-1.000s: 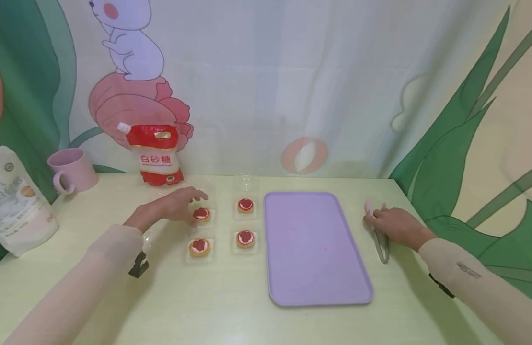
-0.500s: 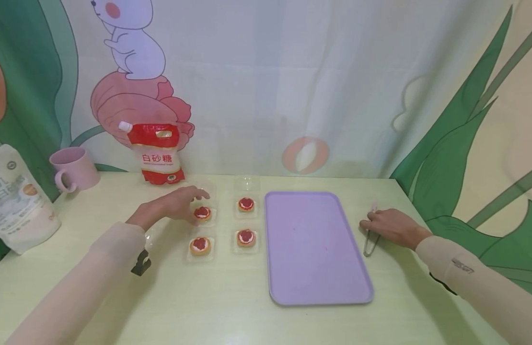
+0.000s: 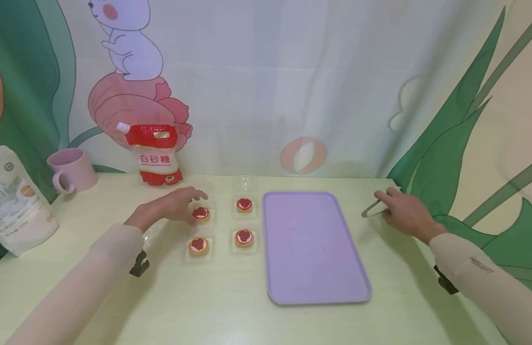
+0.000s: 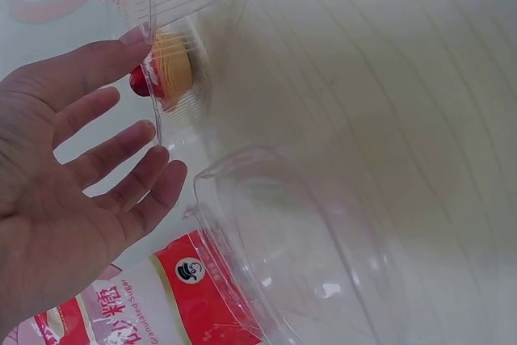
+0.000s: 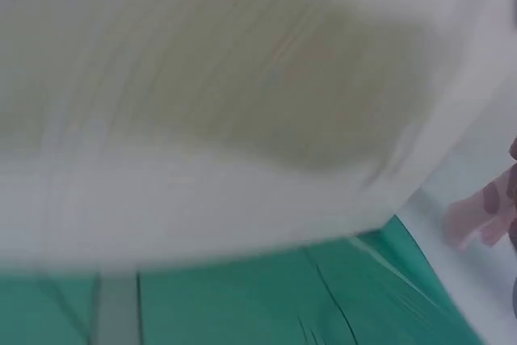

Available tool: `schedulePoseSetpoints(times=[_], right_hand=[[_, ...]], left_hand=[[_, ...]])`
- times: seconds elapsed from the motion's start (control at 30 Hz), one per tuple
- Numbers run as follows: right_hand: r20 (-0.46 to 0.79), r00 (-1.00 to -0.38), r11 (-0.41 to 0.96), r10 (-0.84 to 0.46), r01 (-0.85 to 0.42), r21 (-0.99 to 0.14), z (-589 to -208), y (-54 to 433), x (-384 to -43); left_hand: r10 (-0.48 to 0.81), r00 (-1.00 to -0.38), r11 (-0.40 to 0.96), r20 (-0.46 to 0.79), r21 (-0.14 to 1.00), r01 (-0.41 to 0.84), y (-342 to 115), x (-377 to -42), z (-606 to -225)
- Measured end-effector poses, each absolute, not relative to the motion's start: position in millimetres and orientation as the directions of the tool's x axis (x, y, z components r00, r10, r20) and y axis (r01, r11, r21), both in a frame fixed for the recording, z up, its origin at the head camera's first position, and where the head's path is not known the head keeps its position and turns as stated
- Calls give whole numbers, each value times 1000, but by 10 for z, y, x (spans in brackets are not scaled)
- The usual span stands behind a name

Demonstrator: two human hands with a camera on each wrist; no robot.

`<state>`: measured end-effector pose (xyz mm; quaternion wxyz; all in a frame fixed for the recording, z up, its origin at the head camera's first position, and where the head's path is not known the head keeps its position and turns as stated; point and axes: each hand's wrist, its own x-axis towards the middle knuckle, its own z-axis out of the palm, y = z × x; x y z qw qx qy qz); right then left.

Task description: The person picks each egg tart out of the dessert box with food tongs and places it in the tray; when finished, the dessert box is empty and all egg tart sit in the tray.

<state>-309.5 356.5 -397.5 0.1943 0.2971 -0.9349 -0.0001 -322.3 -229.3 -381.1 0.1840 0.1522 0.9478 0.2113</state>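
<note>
My left hand (image 3: pixel 176 203) is at a clear plastic box (image 3: pixel 211 218) holding a red-topped tart (image 3: pixel 201 213). In the left wrist view the thumb touches the edge of this box, and the other fingers are spread and loosely bent beside it. My right hand (image 3: pixel 406 211) grips metal tongs (image 3: pixel 373 211) above the table, right of the purple tray (image 3: pixel 313 249). Their bent metal end points left; their pink tips (image 5: pixel 477 216) show at the right edge of the right wrist view. Other boxed tarts are a front-left tart (image 3: pixel 199 247), a back-right tart (image 3: pixel 244 205) and a front-right tart (image 3: pixel 244 237).
A red and white sugar pouch (image 3: pixel 158 155) stands behind my left hand. Further left are a pink mug (image 3: pixel 73 170) and a white pouch (image 3: pixel 17 201). A clear curved plastic piece (image 4: pixel 291 256) lies near the left wrist. A printed curtain (image 3: pixel 257 86) hangs behind the table.
My right hand has picked the tongs up from the table, moving up and slightly right, and their bent end has swung from pointing toward me to pointing left. The left hand stays still.
</note>
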Motion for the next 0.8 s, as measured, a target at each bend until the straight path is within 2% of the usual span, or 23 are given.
schedulePoseSetpoints(times=[0.1, 0.2, 0.27, 0.33, 0.37, 0.47, 0.53, 0.67, 0.8], right_hand=[[410, -853, 874, -323, -435, -216, -3929, 3484, -3079], [367, -921, 761, -133, -332, -557, -3852, 3364, -3091], [305, -950, 602, -66, -281, -747, -3770, 3279, -3109], [217, -975, 336, -56, -223, -915, -3685, 3194, -3122], [179, -981, 189, -71, -189, -964, -3644, 3150, -3120], [87, -982, -212, -165, -51, -976, -3567, 3020, -3108], [74, -971, -362, -229, 15, -932, -3556, 2928, -3099], [111, -952, -492, -286, 47, -869, -3573, 2723, -3107], [128, -948, -535, -290, 50, -843, -3581, 2516, -3132]], left_hand=[[373, -885, 863, -278, 454, 222, -2302, -3225, -3812], [377, -886, 865, -269, 446, 232, -2309, -3229, -3815], [376, -888, 866, -265, 441, 235, -2310, -3231, -3820], [375, -889, 867, -262, 439, 236, -2314, -3232, -3827], [376, -889, 866, -261, 439, 238, -2314, -3230, -3829], [381, -888, 865, -259, 440, 243, -2314, -3225, -3824], [386, -886, 863, -259, 441, 247, -2315, -3220, -3818], [387, -884, 863, -262, 442, 246, -2316, -3212, -3813], [381, -888, 864, -258, 442, 242, -2321, -3209, -3823]])
